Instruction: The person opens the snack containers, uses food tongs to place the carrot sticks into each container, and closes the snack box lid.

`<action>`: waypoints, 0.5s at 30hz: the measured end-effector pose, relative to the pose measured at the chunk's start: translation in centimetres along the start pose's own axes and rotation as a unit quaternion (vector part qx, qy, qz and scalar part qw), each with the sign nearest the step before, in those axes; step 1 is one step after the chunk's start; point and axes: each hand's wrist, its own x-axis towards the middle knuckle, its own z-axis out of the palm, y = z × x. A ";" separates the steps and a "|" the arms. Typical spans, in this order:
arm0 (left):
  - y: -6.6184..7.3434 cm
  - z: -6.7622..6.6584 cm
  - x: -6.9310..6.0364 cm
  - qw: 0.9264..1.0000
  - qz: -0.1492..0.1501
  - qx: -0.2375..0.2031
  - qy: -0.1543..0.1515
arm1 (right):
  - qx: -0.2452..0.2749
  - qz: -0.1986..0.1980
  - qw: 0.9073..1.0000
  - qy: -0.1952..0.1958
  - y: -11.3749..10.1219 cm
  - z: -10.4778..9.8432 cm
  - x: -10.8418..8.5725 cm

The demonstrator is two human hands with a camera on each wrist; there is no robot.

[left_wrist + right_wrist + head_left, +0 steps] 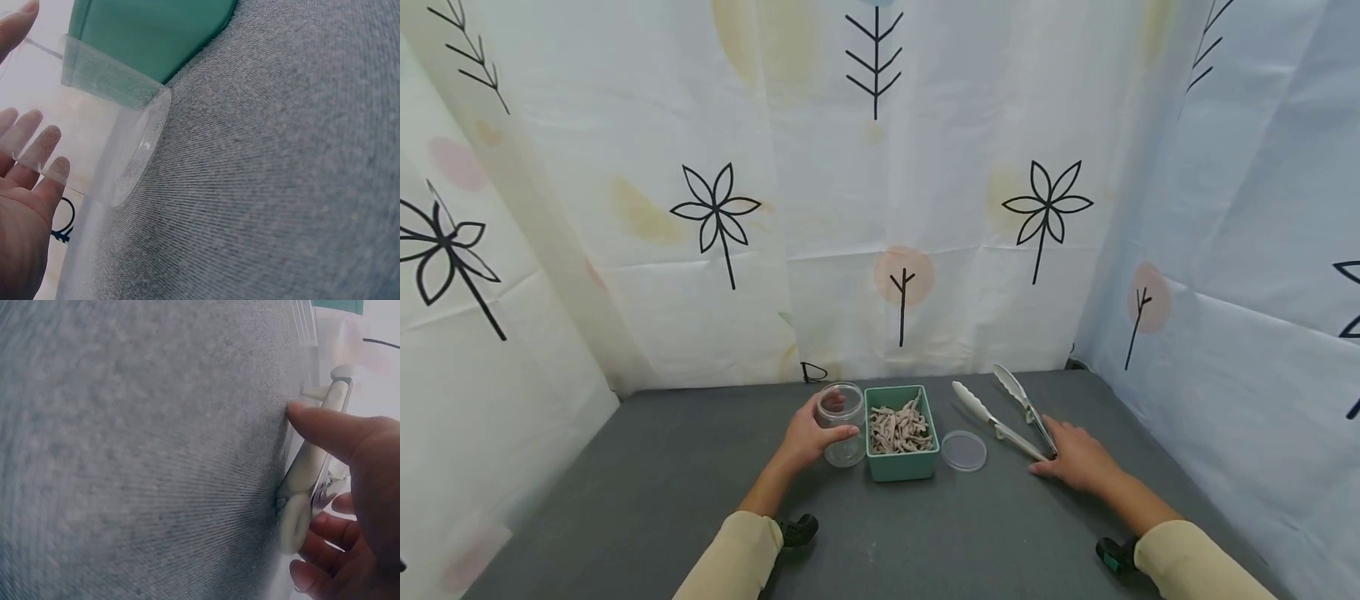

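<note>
A clear, uncapped jar [846, 450] stands upright just left of a green box [904, 467] that holds several greyish twisted pieces [898, 429]. My left hand [808, 435] is curled round the jar, thumb on the near side; in the left wrist view the fingers [44, 147] lie behind its clear wall [94, 131]. White-tipped metal tongs [1018, 439] lie spread on the table at the right. My right hand [1078, 458] grips their hinged end, with the thumb [322, 428] along one arm of the tongs [306, 465] and the fingers curled beneath.
A round clear lid [964, 451] lies flat between the green box and the tongs. The grey table [880, 542] ends at a patterned white cloth [835, 317] behind, with more cloth at both sides.
</note>
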 end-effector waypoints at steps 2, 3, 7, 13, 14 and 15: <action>-1.1 0.2 0.4 1.000 0.002 -0.006 0.003 | 0.009 0.004 1.000 -0.009 0.1 0.0 0.1; -1.6 0.2 0.6 1.000 0.003 -0.008 0.006 | 0.012 0.003 1.000 -0.011 0.2 0.0 0.1; -3.3 0.5 1.2 1.000 0.002 -0.008 0.014 | 0.041 0.003 0.999 -0.008 0.6 -0.2 0.1; -3.8 0.6 1.2 1.000 0.006 -0.004 0.018 | 0.099 0.017 0.995 0.002 0.8 -0.9 -0.3; -3.8 0.5 1.2 1.000 0.008 -0.004 0.018 | 0.102 0.022 0.995 0.005 0.8 -1.0 -0.4; -3.8 0.5 1.2 1.000 0.007 -0.005 0.019 | 0.104 0.025 0.994 0.009 0.7 -1.1 -0.5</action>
